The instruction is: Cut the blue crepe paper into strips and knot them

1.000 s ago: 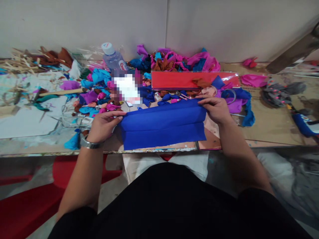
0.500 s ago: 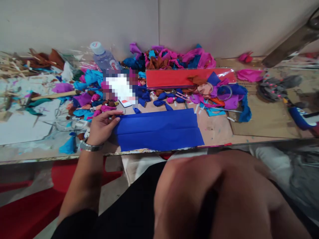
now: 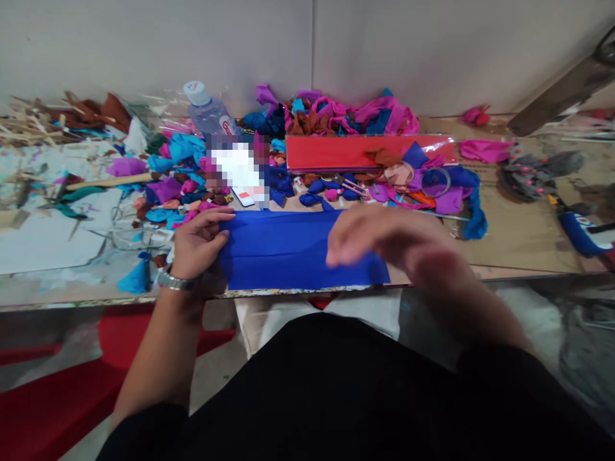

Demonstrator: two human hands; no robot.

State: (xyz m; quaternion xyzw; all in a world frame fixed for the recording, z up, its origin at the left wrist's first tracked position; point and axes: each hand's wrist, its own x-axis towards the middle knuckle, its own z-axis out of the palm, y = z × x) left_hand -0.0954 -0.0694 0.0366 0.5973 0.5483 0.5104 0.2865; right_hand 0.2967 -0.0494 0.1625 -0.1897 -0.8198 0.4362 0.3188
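A blue sheet of crepe-like paper [image 3: 281, 246] lies along the table's front edge, creased lengthwise. At its left end, my left hand [image 3: 199, 240] has thumb and fingertips on the sheet's upper left corner and side, holding it against the table. My right hand [image 3: 384, 240] hangs over the sheet's right end, blurred by motion. Its fingers look bent and point left; whether anything is in them cannot be made out. Behind the sheet lie small blue wrapped bundles [image 3: 312, 200] and a pair of scissors [image 3: 353, 186].
A flat red pack [image 3: 336, 152] lies behind the sheet, beside a lit phone [image 3: 235, 169] and a clear bottle [image 3: 209, 112]. Colourful scraps [image 3: 177, 150] cover the left side. Tape rolls [image 3: 435, 182] sit on scraps at right, near cardboard [image 3: 519, 237] and a grey bundle [image 3: 533, 173].
My right arm has swung up from close to the camera, and its hand is now above the sheet's right end. My left hand stays at the sheet's left end.
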